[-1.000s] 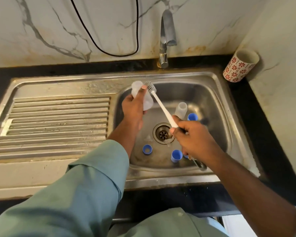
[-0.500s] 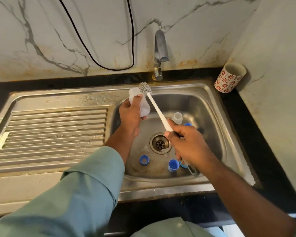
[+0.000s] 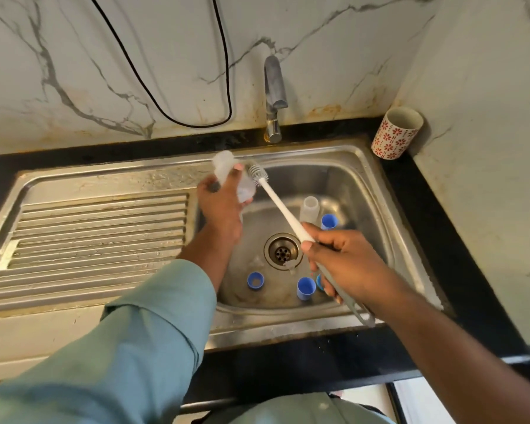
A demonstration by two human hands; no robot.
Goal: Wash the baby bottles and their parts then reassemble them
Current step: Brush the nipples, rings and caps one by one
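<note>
— Translucent plastic bottle [image 3: 227, 171], held up over the back-left corner of the sink [image 3: 377, 191], gripped round the body by the left hand [image 3: 219, 206].

— Lay which way?

— Tilted, long axis running from upper left down to lower right; open mouth apparently toward the lower right, though blurred and partly hidden behind the fingers.

— And the brush [image 3: 277, 203]?

— Bristle head just beside that lower end, to its right, seemingly outside the bottle, not inside. White shaft slanted down and right to the right hand [image 3: 340, 264], curled tight round the grey handle low over the basin.

— So the nearer hand?

— Left, already holding. Right only had to drive the head up and left along the bottle's own axis. Probably called for tipping the mouth a little more toward the bristles first.

— Further out?

— Second clear bottle [image 3: 309, 208] standing in the basin by the drain [image 3: 283, 252], blue caps [image 3: 306, 288] scattered around it, all unwashed by the look. Tap [image 3: 274, 96] behind, no water visible. Patterned cup [image 3: 395, 133] on the counter [image 3: 441, 240], far right corner.
</note>
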